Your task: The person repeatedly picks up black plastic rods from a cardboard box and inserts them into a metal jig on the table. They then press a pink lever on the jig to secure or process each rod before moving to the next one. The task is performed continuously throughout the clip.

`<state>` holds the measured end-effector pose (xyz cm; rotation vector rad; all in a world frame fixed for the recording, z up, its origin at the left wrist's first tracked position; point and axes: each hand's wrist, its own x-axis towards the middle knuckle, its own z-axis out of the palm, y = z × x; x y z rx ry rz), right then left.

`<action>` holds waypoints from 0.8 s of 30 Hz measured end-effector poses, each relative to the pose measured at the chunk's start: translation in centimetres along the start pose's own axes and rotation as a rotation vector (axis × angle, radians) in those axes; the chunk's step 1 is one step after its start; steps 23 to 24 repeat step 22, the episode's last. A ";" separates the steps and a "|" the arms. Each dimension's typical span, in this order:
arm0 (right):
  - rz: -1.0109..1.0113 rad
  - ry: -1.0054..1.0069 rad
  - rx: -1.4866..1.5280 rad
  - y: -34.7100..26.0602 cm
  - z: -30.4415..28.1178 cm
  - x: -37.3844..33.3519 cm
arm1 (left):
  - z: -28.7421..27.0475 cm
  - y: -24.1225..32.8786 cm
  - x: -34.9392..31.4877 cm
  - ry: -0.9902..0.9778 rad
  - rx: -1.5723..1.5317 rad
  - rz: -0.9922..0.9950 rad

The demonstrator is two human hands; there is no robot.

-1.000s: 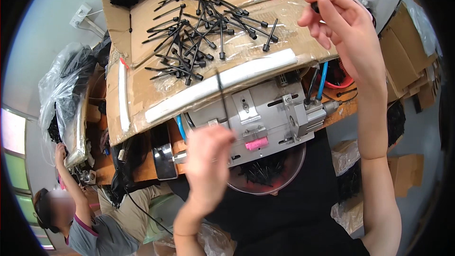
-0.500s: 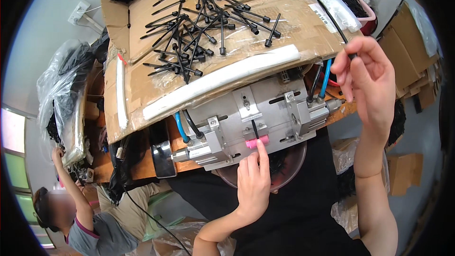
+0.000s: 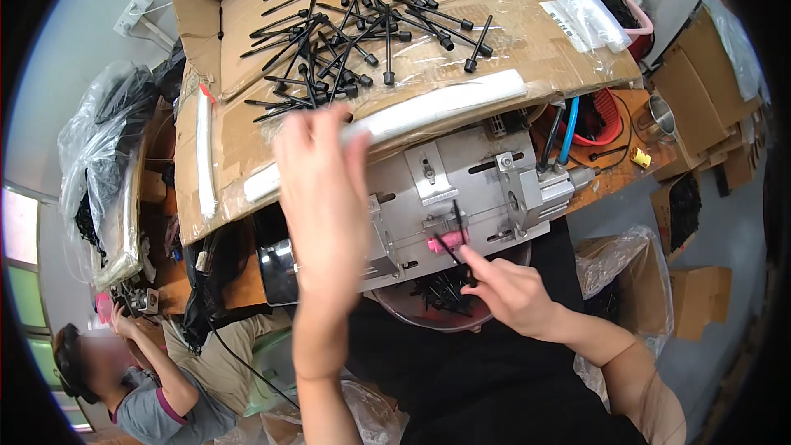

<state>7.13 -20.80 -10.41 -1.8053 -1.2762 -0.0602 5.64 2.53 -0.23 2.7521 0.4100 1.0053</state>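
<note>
My left hand [image 3: 321, 198], blurred by motion, reaches over the near edge of a cardboard sheet. Its thumb stands apart from the fingers and nothing shows in it; the fingertips are near a pile of black plastic rods with knobbed ends [image 3: 346, 53]. My right hand [image 3: 515, 297] is at the front of a metal clamping fixture [image 3: 486, 189]. Its fingers close on the end of a slim black rod [image 3: 447, 245], slanting across a small pink block [image 3: 437, 242]. Another dark piece [image 3: 458, 213] shows just behind that block. The exact grip is smeared.
Below the fixture, a clear bowl [image 3: 404, 309] holds black rods. A phone [image 3: 276, 259] lies at the fixture's left. Right of it are a red basket [image 3: 610, 119], a metal cup [image 3: 657, 115] and a yellow spool [image 3: 640, 157]. Another person [image 3: 177, 395] sits at lower left.
My left hand has left the pink block and moved up-left to the rod pile. My right hand has come down from the upper right to the pink block.
</note>
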 end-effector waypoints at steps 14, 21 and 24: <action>-0.122 -0.154 -0.175 -1.5 -3.3 5.6 | -6.6 -8.3 12.1 -0.330 -0.611 -0.164; -0.471 -0.134 -0.727 3.1 -5.1 23.0 | -8.3 -5.4 9.1 -0.017 -0.622 -0.063; -0.477 -0.355 -0.816 3.9 -4.6 25.4 | -8.5 -5.4 6.7 -0.051 -0.472 -0.007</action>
